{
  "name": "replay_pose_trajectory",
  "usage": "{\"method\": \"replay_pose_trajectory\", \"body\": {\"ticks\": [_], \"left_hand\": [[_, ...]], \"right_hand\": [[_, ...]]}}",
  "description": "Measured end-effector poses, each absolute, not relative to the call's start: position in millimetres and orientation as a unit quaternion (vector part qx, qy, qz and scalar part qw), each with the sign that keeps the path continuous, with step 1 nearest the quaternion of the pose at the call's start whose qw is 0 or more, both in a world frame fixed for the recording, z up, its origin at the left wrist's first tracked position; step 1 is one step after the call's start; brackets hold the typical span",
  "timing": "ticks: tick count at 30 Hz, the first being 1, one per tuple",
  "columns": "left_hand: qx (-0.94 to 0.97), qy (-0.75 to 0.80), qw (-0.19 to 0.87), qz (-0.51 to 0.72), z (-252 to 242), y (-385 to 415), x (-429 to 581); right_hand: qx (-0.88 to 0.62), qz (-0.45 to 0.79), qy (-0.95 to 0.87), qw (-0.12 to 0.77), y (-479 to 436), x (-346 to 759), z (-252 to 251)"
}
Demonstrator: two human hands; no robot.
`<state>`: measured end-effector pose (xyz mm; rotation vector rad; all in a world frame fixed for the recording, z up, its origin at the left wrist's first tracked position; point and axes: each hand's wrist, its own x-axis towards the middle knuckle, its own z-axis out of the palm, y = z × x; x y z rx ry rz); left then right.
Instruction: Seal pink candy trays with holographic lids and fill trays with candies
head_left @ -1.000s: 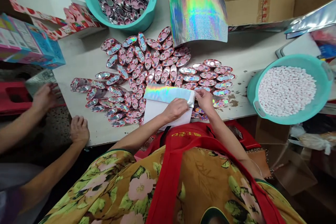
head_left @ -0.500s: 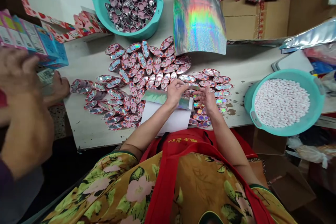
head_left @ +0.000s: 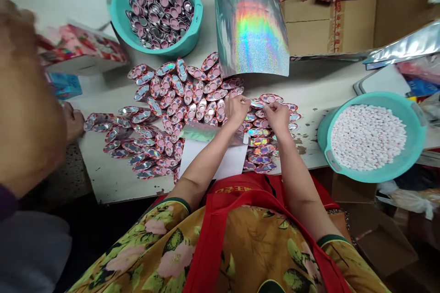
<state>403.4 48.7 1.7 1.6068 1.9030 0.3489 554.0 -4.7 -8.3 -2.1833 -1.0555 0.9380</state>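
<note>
Packets (head_left: 188, 93) crowd our table (head_left: 103, 185); among them, we have our left hand (head_left: 237, 109) and right hand (head_left: 278, 117) at opposite ends of one silvery packet top (head_left: 257, 104), fingers (head_left: 245, 100) bent inward. We cannot tell whether either grips it.

A pale table (head_left: 309, 87) carried everything, its top scuffed with dark flecks. Packets (head_left: 188, 93) stood close together across its middle. Out from them, a strawberry-printed carton (head_left: 85, 50) sat at ten o'clock, a turquoise basin (head_left: 185, 46) of caps at eleven, and a shiny silver sheet (head_left: 252, 32), its near edge curled, at one. White boards (head_left: 385, 80) lay stacked between two and three. Toward six, a white card (head_left: 202, 158) lay by the near edge; what it rested on was unclear.
</note>
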Motion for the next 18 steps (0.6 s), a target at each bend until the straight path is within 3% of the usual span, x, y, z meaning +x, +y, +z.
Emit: {"method": "replay_pose_trajectory", "body": {"ticks": [9,18], "left_hand": [[0.638,0.723,0.254,0.07,-2,44,414],[0.675,0.664,0.303,0.108,4,52,386]], "right_hand": [[-0.853,0.261,-0.42,0.168,9,547,-25],[-0.838,0.23,-0.423,0.258,-2,550,-21]]}}
